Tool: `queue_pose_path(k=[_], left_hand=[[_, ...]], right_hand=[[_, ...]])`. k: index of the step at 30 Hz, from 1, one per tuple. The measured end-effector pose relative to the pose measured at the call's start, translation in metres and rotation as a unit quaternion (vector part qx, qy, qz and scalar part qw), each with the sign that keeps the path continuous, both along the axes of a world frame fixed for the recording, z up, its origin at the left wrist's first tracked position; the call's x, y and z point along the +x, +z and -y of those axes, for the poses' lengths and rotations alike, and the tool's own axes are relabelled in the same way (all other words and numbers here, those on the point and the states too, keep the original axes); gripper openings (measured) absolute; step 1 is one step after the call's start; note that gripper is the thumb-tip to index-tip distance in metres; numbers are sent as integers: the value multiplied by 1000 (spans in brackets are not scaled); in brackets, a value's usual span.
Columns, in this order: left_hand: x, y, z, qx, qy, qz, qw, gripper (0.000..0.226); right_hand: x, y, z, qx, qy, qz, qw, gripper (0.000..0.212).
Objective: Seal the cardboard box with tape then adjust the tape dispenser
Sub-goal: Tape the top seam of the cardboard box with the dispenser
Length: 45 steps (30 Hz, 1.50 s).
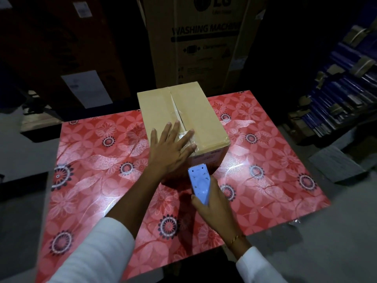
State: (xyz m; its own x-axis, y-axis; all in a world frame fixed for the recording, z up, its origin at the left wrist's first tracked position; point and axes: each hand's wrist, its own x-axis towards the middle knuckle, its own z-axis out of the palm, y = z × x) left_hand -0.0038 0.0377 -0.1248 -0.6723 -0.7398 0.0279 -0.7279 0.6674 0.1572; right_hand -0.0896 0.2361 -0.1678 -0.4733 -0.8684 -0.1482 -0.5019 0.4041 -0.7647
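A tan cardboard box [195,111] stands on the far middle of a table with a red flowered cover [85,180]. Its top flaps are closed, and clear tape [175,111] runs along the centre seam, wrinkled near the front edge. My left hand [170,150] lies flat, fingers spread, on the box's near top corner over the tape. My right hand [214,209] holds a light blue tape dispenser [199,183] just in front of the box, its toothed blade pointing at the box's front face.
A large washing machine carton [204,41] stands behind the table. Dark cartons [61,48] fill the left background. Stacked blue packages [342,88] sit at the right, with a grey slab [334,162] on the floor near the table's right edge.
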Motion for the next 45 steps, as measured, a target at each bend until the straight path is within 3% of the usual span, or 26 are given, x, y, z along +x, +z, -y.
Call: queue_pose_path(k=[3, 10, 16, 29, 34, 37, 40, 45], left_hand=[[1, -1, 1, 14, -3, -4, 1000, 74], [4, -2, 7, 9, -47, 54, 997, 116], [3, -2, 6, -5, -40, 60, 997, 114], [3, 1, 6, -11, -42, 58, 997, 108], [4, -1, 6, -27, -51, 75, 995, 114], [4, -2, 6, -35, -53, 79, 995, 116], [6, -4, 5, -56, -64, 65, 994, 122], [3, -3, -4, -91, -89, 20, 992, 107]], right_hand=[[-3, 6, 3, 18, -4, -10, 1000, 66], [-8, 12, 8, 40, 3, -21, 999, 61], [-11, 17, 13, 48, -3, -15, 999, 50], [-16, 30, 31, 128, 1, -40, 991, 58], [-17, 9, 16, 202, 25, 54, 978, 50], [-18, -2, -2, 159, -18, 166, 973, 31], [-24, -2, -9, 102, -38, 307, 945, 21], [-40, 3, -13, 51, -13, 373, 926, 28]])
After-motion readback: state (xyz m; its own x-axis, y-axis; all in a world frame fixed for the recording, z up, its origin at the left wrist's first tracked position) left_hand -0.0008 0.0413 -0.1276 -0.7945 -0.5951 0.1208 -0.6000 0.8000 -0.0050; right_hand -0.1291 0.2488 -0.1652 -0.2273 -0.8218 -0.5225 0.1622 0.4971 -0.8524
